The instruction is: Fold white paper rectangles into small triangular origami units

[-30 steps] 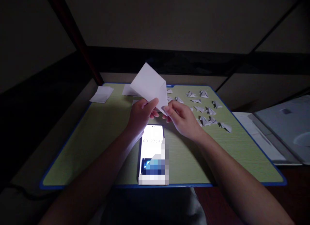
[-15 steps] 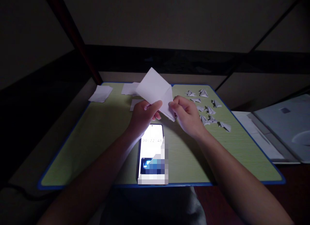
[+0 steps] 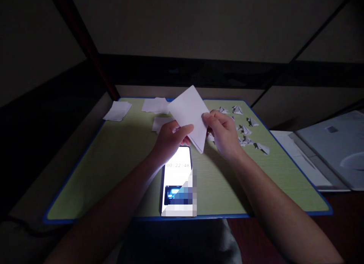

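Note:
A white sheet of paper (image 3: 190,107), folded into layers, is held up above the middle of the table with one corner pointing up. My left hand (image 3: 172,139) is closed on its lower left edge, thumb on top and fingers partly hidden underneath. On the right edge, my right hand (image 3: 223,131) pinches the paper between thumb and fingers. Layers part slightly near the lower corner. Below the hands lies a lit phone (image 3: 178,158) showing a timer, its lower part pixelated.
Several small folded paper pieces (image 3: 244,129) lie at the table's right. White paper stacks sit at the far left (image 3: 117,110) and back middle (image 3: 155,105); more paper (image 3: 160,124) is behind my left hand. The green table (image 3: 113,173) has a blue edge. A grey case-like object (image 3: 335,142) stands right.
The paper has turned and shifted right, its top corner now further right and its lower corner lower. My right hand's thumb has moved up along the edge; both hands still grip it.

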### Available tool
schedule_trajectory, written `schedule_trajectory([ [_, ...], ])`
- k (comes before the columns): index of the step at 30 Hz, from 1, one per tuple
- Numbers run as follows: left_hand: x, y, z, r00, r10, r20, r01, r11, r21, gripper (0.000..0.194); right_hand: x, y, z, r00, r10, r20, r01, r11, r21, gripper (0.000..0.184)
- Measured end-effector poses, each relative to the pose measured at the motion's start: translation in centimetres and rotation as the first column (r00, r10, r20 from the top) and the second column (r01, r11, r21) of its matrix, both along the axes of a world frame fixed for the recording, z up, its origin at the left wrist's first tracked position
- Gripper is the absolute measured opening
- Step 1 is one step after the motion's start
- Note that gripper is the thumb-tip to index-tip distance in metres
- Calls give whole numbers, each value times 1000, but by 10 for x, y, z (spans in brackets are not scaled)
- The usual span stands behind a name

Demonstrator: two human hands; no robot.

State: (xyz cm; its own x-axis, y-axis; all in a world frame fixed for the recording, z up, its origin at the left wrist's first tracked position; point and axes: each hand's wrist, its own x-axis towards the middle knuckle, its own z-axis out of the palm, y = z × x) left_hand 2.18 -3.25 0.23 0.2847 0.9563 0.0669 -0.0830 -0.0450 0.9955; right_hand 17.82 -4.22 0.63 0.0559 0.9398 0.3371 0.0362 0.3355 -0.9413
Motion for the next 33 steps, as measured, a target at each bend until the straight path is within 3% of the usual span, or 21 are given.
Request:
schedule_trajectory([
  [9, 1, -3, 4, 998, 29, -50, -29, 1000, 3, 25, -2, -1, 0, 998, 31, 46, -29, 999, -44, 42],
  [17, 3, -5, 6, 999, 26, -32, -26, 1000, -10, 20, -3, 1, 0, 997, -60, -38, 58, 997, -43, 21],
  [26, 4, -5, 6, 996, 90, -18, -89, 996, 20, 16, 0, 4, -1, 989, -13, -147, 6, 999, -51, 13],
  [33, 1, 0, 3, 981, 191, -24, -188, 978, 88, 20, -1, 3, 2, 986, 20, -163, -38, 993, -109, 22],
])
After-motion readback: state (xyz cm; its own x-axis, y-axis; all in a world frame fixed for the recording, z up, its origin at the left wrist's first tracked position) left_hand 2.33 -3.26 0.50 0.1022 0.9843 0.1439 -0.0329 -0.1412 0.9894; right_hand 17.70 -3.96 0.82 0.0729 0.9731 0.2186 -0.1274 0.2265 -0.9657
